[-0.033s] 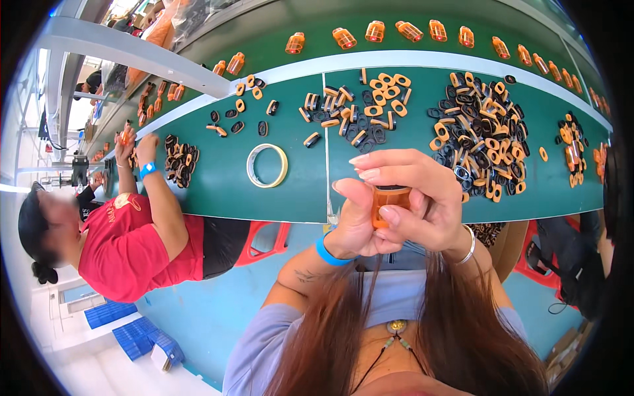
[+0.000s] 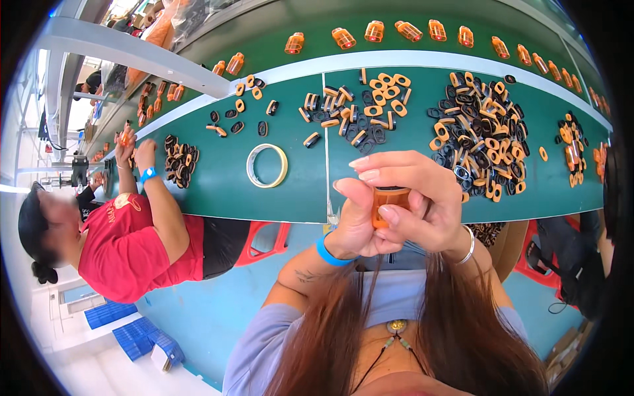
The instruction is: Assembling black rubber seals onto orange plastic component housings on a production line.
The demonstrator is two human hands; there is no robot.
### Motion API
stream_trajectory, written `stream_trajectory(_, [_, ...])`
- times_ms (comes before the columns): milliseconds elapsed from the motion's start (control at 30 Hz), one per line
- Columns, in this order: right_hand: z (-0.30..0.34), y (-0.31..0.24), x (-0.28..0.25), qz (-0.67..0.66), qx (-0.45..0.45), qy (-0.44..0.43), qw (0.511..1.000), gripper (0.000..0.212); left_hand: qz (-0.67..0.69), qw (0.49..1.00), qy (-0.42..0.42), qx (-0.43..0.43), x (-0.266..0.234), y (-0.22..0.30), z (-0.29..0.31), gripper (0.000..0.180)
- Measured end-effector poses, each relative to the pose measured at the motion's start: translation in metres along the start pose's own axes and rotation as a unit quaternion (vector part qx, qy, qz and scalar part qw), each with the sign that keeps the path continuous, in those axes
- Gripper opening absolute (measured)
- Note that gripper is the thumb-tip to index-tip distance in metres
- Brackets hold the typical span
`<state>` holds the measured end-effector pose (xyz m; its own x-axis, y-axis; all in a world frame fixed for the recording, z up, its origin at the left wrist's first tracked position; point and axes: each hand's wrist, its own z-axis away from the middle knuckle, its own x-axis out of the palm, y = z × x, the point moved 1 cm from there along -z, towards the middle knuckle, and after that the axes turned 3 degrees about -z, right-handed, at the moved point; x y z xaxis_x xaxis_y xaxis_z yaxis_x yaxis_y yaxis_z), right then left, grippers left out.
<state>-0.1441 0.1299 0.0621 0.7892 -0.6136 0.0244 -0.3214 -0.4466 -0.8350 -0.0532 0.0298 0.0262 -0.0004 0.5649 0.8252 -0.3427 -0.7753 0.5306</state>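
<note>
- Grip: left hand (image 2: 362, 230) and right hand (image 2: 432, 201) both grasp the bottle (image 2: 394, 198), the right thumb across its near side.
- Bottle: to the right of the tape roll (image 2: 284, 168); best, I judge, cradled firmly in the left while the right presses evenly, since a slanted push could make it slip.
- Rings (image 2: 479, 142): heaped on the surface (image 2: 290, 206), farther right of the tape roll; wrists should stay clear of them.

The left hand (image 2: 360, 226) and the right hand (image 2: 426, 198) cover much of the orange piece (image 2: 391, 199), so its full shape cannot be seen. In the large ring pile (image 2: 482, 135), many rings are hidden under others. The orange item (image 2: 125, 137) at the co-worker's hand (image 2: 123, 150) is too small to tell.
</note>
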Motion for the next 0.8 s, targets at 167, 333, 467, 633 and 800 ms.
stream_trajectory(167, [-0.001, -0.001, 0.001, 0.029, -0.017, 0.016, 0.999, 0.032, 0.007, 0.999, 0.021, 0.023, 0.011, 0.004, -0.001, 0.088])
stream_trajectory(333, [0.0, -0.002, 0.001, 0.035, -0.025, 0.03, 0.999, 0.031, 0.015, 0.998, 0.043, 0.048, 0.019, 0.005, -0.004, 0.087])
stream_trajectory(467, [0.001, -0.002, 0.001, 0.042, -0.022, 0.03, 0.998, 0.031, 0.082, 0.989, -0.097, 0.079, 0.003, -0.007, -0.007, 0.083])
stream_trajectory(633, [0.0, -0.004, -0.001, 0.063, -0.025, 0.031, 0.997, 0.031, -0.076, 0.993, 0.065, 0.058, 0.029, 0.008, -0.008, 0.09])
stream_trajectory(800, [-0.004, -0.003, -0.001, 0.061, -0.04, 0.029, 0.997, 0.031, 0.055, 0.998, -0.016, 0.025, 0.006, -0.006, -0.009, 0.079])
